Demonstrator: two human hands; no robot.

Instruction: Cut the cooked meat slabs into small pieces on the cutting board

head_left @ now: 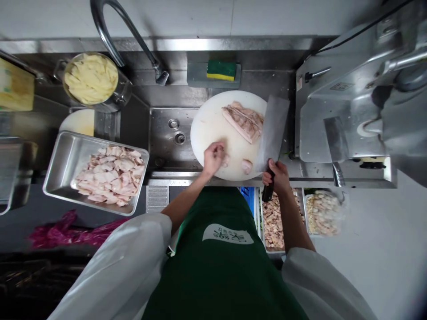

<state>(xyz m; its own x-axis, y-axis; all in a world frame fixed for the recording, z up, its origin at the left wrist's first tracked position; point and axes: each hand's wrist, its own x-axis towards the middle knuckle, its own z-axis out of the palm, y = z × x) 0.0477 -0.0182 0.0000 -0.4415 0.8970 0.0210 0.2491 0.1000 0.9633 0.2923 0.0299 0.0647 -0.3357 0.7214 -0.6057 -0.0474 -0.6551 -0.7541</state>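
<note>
My right hand [278,177] is wrapped round the black handle of a cleaver [273,129], whose broad blade lies over the right edge of a round white cutting board [207,120]. On the board's near side, my left hand [214,158] has its fingers curled on a small piece of meat [225,161], partly covered by them. Another small meat chunk [247,166] sits between the two hands. Farther back on the board is a larger slab of pale meat [243,121] with skin along one edge, touched by neither hand.
A metal tray of cut meat [108,175] and a pot of pale yellow slices [90,80] stand left of the sink [163,133]. A faucet [130,31] arches above. A sponge [221,70] lies behind the board; a slicing machine [333,111] with another cleaver [336,142] is at right.
</note>
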